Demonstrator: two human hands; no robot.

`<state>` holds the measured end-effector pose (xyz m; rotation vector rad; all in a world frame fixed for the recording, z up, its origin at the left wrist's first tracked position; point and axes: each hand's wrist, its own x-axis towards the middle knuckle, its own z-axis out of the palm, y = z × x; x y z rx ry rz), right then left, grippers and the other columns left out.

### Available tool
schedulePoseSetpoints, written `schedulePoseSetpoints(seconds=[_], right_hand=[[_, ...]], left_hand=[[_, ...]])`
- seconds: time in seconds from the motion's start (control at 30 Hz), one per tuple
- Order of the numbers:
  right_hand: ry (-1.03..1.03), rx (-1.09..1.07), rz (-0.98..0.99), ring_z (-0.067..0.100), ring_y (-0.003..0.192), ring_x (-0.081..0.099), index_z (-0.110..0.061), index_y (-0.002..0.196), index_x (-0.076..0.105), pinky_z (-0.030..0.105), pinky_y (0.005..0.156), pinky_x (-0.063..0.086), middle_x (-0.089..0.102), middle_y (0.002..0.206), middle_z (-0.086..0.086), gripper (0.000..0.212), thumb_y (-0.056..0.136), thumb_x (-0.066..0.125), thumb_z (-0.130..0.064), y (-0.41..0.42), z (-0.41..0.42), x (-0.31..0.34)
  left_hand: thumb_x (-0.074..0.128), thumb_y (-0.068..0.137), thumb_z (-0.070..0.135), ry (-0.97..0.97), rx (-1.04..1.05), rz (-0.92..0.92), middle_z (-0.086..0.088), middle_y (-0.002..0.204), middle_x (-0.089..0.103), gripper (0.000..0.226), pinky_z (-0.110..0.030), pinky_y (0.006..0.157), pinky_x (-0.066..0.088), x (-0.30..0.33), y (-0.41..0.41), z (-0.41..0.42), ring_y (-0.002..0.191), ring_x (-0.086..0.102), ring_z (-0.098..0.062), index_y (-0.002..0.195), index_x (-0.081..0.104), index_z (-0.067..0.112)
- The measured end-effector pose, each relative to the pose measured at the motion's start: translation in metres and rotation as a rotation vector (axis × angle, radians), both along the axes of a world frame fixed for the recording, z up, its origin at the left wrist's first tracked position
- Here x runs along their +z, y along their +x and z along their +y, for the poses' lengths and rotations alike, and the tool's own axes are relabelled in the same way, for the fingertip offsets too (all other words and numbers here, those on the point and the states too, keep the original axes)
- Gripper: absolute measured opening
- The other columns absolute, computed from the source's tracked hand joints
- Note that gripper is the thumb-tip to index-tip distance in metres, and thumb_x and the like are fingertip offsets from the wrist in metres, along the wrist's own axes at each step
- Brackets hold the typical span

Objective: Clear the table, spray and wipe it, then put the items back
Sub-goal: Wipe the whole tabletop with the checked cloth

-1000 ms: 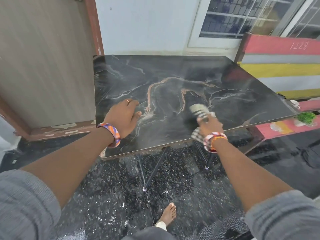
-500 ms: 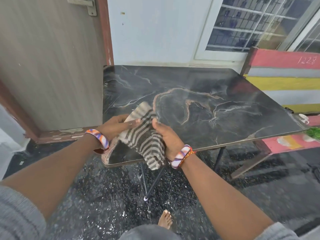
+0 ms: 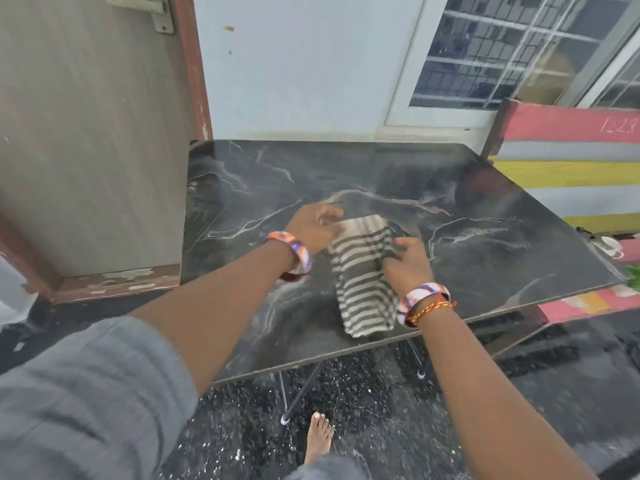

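Note:
A black marble-patterned table [image 3: 485,244] fills the middle of the view, its top bare. A grey-and-white striped cloth [image 3: 363,282] hangs between both hands over the table's near half. My left hand [image 3: 317,226] pinches the cloth's upper left corner. My right hand [image 3: 407,263] grips its right edge, and the lower end of the cloth droops towards the front edge of the table.
A grey wooden door [image 3: 86,133] with a red frame stands at the left. A striped red, yellow and grey bench [image 3: 571,168] is at the right. A white wall and barred window [image 3: 502,50] are behind. My bare foot [image 3: 318,434] rests on the wet black floor.
A second ago my right hand alone held the bunched cloth and my left hand lay flat on the table. Now both hands hold the cloth spread out, farther over the table.

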<state>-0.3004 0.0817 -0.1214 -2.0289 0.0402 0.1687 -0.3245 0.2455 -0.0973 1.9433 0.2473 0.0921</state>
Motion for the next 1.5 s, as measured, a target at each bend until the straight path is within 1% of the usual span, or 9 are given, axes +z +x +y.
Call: schedulePoseSetpoints(seconds=[0.1, 0.2, 0.27, 0.4, 0.63, 0.93, 1.13, 1.37, 1.5], right_hand=[[-0.603, -0.002, -0.169, 0.036, 0.139, 0.023, -0.007, 0.144, 0.018, 0.045, 0.11, 0.028, 0.023, 0.152, 0.019, 0.065, 0.088, 0.049, -0.009, 0.027, -0.004, -0.011], [-0.857, 0.36, -0.018, 0.03, 0.146, -0.008, -0.02, 0.15, -0.004, 0.053, 0.117, 0.0, -0.009, 0.159, 0.007, 0.072, 0.095, 0.034, -0.046, 0.038, 0.0, -0.04], [-0.921, 0.418, 0.021, 0.027, 0.146, -0.014, -0.027, 0.15, -0.007, 0.054, 0.114, -0.008, -0.015, 0.158, 0.001, 0.071, 0.093, 0.019, -0.06, 0.055, -0.002, -0.059], [-0.932, 0.262, -0.028, 0.026, 0.146, -0.012, -0.029, 0.15, -0.004, 0.054, 0.113, -0.011, -0.011, 0.159, -0.001, 0.071, 0.091, 0.014, -0.064, 0.127, -0.006, -0.068], [-0.95, 0.127, 0.003, 0.029, 0.146, -0.007, -0.027, 0.15, 0.001, 0.055, 0.115, -0.007, -0.005, 0.16, 0.003, 0.078, 0.087, 0.016, -0.07, 0.282, -0.014, -0.071], [-0.964, 0.172, 0.003, 0.031, 0.146, -0.004, -0.028, 0.15, 0.004, 0.056, 0.115, -0.006, -0.004, 0.16, 0.003, 0.086, 0.082, 0.022, -0.077, 0.418, 0.051, -0.068], [-0.968, 0.377, -0.159, 0.026, 0.147, -0.004, -0.033, 0.15, 0.007, 0.051, 0.117, -0.005, -0.003, 0.16, 0.0, 0.068, 0.091, 0.024, -0.063, 0.41, 0.147, -0.069], [-0.877, 0.686, -0.385, 0.029, 0.147, -0.001, -0.032, 0.149, 0.009, 0.05, 0.117, -0.005, 0.0, 0.16, 0.002, 0.061, 0.095, 0.024, -0.053, 0.333, 0.305, -0.071], [-0.806, 0.878, -0.496, 0.029, 0.147, 0.0, -0.031, 0.149, 0.011, 0.049, 0.117, -0.005, 0.004, 0.16, 0.001, 0.058, 0.096, 0.025, -0.049, 0.28, 0.38, -0.072]], left_hand=[[0.057, 0.086, 0.008, 0.074, 0.087, -0.004, -0.012, 0.116, 0.059, 0.041, -0.03, 0.095, 0.044, -0.004, 0.049, -0.007, 0.108, 0.057, -0.02, 0.126, 0.049, 0.003], [0.054, 0.088, 0.013, 0.341, 0.058, 0.041, -0.012, 0.133, 0.054, 0.041, -0.028, 0.103, 0.034, -0.017, 0.085, -0.001, 0.124, 0.049, -0.026, 0.128, 0.049, 0.007], [0.053, 0.088, 0.015, 0.481, 0.014, 0.081, -0.013, 0.135, 0.051, 0.042, -0.028, 0.102, 0.033, -0.029, 0.116, 0.003, 0.126, 0.046, -0.028, 0.129, 0.048, 0.009], [0.051, 0.089, 0.019, 0.603, -0.056, 0.118, -0.017, 0.132, 0.046, 0.041, -0.039, 0.103, 0.04, -0.045, 0.182, 0.003, 0.121, 0.047, -0.035, 0.129, 0.047, 0.013], [0.05, 0.089, 0.018, 0.709, -0.069, 0.12, -0.012, 0.139, 0.043, 0.042, -0.042, 0.104, 0.041, -0.05, 0.274, 0.016, 0.125, 0.044, -0.032, 0.13, 0.047, 0.012], [0.051, 0.089, 0.018, 0.772, 0.108, 0.123, -0.009, 0.14, 0.043, 0.039, -0.04, 0.101, 0.041, -0.058, 0.316, 0.102, 0.126, 0.043, -0.03, 0.128, 0.05, 0.013], [0.049, 0.089, 0.016, 0.732, 0.25, 0.16, -0.009, 0.139, 0.043, 0.038, -0.04, 0.104, 0.039, -0.06, 0.296, 0.173, 0.128, 0.041, -0.028, 0.127, 0.05, 0.014], [0.042, 0.084, -0.002, 0.701, 0.454, 0.128, -0.016, 0.128, 0.053, 0.038, -0.043, 0.103, 0.041, -0.062, 0.247, 0.265, 0.117, 0.049, -0.035, 0.114, 0.061, 0.012], [0.04, 0.087, -0.004, 0.678, 0.632, 0.137, -0.02, 0.131, 0.052, 0.038, -0.038, 0.104, 0.038, -0.065, 0.206, 0.312, 0.12, 0.048, -0.037, 0.117, 0.06, 0.006]])
